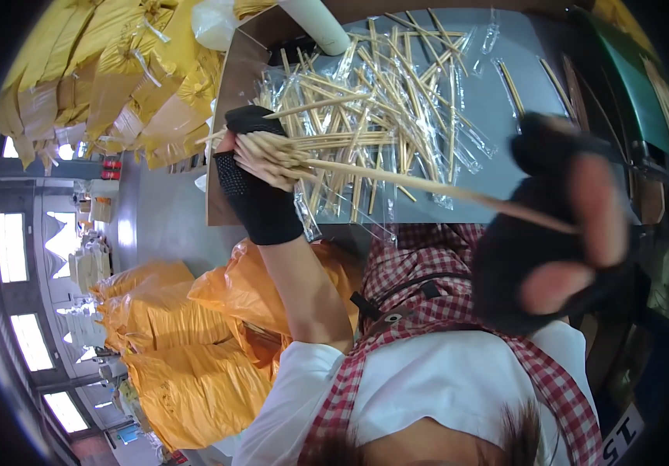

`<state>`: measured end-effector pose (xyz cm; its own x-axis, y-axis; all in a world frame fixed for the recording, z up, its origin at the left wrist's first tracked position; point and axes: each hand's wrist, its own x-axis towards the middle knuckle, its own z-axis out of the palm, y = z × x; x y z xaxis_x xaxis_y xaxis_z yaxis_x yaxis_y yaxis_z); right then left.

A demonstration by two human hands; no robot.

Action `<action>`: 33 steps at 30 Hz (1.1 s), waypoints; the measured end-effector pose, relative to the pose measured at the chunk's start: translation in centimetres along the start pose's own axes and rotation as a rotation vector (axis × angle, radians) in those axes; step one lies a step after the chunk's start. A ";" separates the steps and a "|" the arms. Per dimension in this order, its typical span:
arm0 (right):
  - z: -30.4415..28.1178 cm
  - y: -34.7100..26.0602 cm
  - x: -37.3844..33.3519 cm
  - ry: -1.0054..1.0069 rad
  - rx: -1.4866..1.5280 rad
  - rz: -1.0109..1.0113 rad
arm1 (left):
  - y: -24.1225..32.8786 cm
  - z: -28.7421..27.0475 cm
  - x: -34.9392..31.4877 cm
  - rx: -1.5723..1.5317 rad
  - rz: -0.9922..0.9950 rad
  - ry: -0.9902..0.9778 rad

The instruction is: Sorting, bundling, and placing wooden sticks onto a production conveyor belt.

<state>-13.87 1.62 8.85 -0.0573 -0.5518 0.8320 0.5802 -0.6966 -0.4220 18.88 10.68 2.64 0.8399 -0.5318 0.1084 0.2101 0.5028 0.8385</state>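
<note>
My left hand (pixel 255 179), in a black fingerless glove, is closed round a bundle of pale wooden chopsticks (pixel 334 141) over the left side of the grey tabletop (pixel 478 97). A single chopstick (pixel 435 188) slants from that bundle across to my right hand (pixel 556 233). The right hand, gloved the same way, is raised close to the camera and smeared by motion; the stick's end runs into it, its fingers curled there. Beneath and beyond the left hand lies a heap of chopsticks (pixel 404 101), many in clear plastic sleeves.
A white tube (pixel 315 23) rests at the table's far left corner. Yellow sacks (pixel 101 62) are piled beyond the left edge, and orange bags (pixel 187 380) stand at the lower left. A green box-like thing (pixel 634 85) borders the table's right side.
</note>
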 end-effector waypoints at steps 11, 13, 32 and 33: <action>-3.1 1.3 -0.8 -0.450 -0.625 0.210 | -3.7 10.3 -11.5 -0.294 -0.774 -0.398; -3.3 3.9 -0.3 -0.437 -0.413 0.438 | -7.0 8.7 -14.7 -0.292 -0.944 -0.639; -12.5 7.5 -6.5 -0.544 -0.457 0.714 | -10.4 12.2 -21.3 0.065 -1.314 -0.584; -11.7 7.3 -5.5 -0.424 -0.721 0.454 | -10.7 12.6 -20.6 0.074 -1.276 -0.565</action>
<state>-18.85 -5.83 -3.03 0.4319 -0.7254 0.5359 -0.1741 -0.6501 -0.7397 -6.94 7.68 -1.89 -0.2250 -0.7983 -0.5586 0.6262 -0.5577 0.5449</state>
